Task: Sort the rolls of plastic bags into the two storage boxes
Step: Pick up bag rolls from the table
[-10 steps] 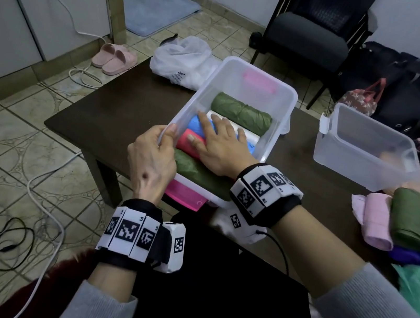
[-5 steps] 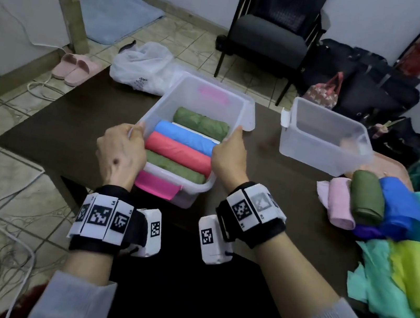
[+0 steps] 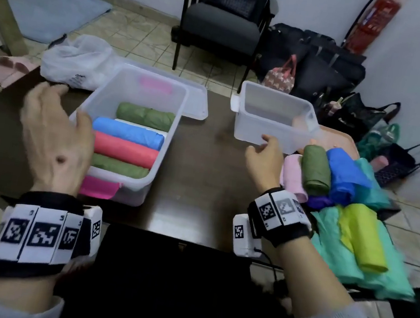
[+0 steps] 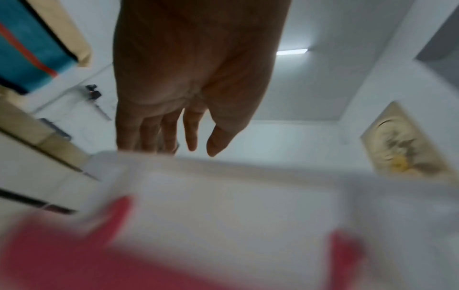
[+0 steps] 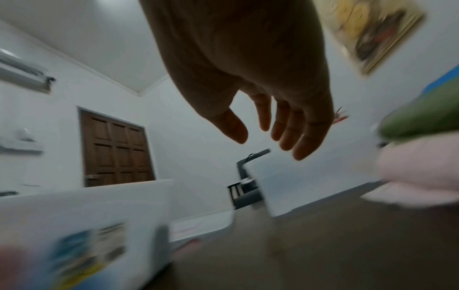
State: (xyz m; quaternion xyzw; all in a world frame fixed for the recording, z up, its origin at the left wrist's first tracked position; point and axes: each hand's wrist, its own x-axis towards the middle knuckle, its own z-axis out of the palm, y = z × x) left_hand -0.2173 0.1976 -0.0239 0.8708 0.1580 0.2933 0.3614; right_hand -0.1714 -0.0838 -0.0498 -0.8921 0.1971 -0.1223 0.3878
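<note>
On the floor at far left lie a blue mat and a pair of pink slippers. On the dark brown table, at its far left corner, sits a white plastic bag with small dark print too blurred to read. The left hand hovers with fingers loosely spread and holds nothing, its thumb just beside the left rim of the left box. This clear box has pink latches and holds rolls lying side by side: a green roll farthest back, then a white one barely showing, a blue roll, a red roll and another green roll nearest. A blurred coloured label shows on its side in the right wrist view; its writing cannot be read.

Behind the table stands a dark chair. The right box, clear too, stands well apart from the first. The right hand, fingers relaxed and empty, is in front of its near wall; whether it touches cannot be told. Just right of the hand lies the pile of unsorted rolls: pink, green, blue, purple, teal and yellow. Beyond are dark bags and a red fire extinguisher against the white wall. The floor is tiled.
</note>
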